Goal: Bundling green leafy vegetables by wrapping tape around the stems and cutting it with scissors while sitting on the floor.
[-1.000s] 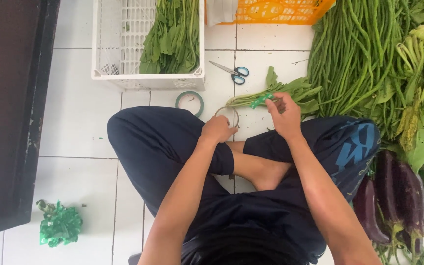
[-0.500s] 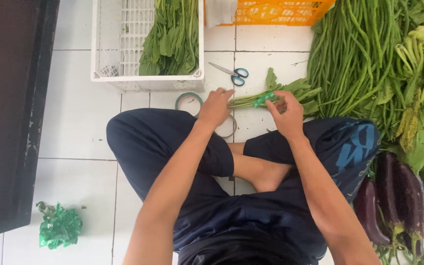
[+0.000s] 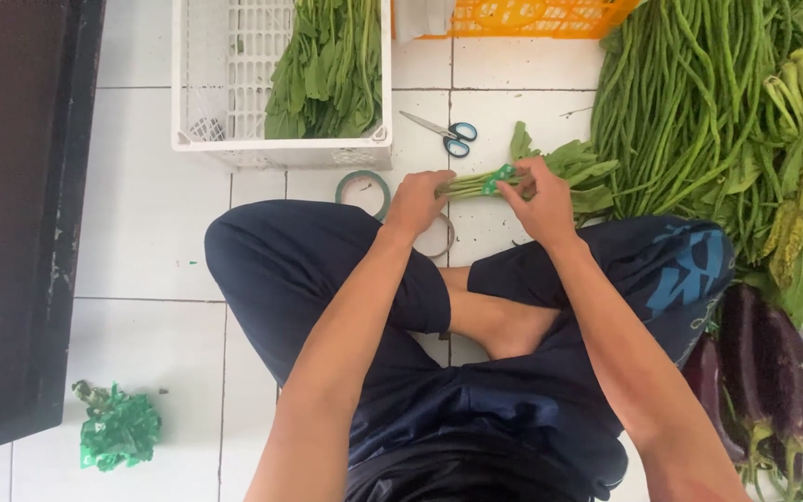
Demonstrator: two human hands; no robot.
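A person sits cross-legged on a white tiled floor, seen from above, with both hands meeting just above the middle of the frame. The left hand is curled around the pale stem end of a small bunch of leafy greens, fingers closed on the stalks. The right hand pinches the same bunch just beside it, fingertips pressed on a green band wrapped about the stems. The bunch lies level, its leaves pointing toward the right of the frame. Just left of the left hand a roll of tape lies flat on the tiles, and a pair of scissors with blue handles lies above the hands. At the upper left a white crate holds more leafy greens, and an orange crate sits at the top edge. A big heap of long beans fills the upper right, with purple eggplants at the lower right. A wad of green bands lies at the lower left.
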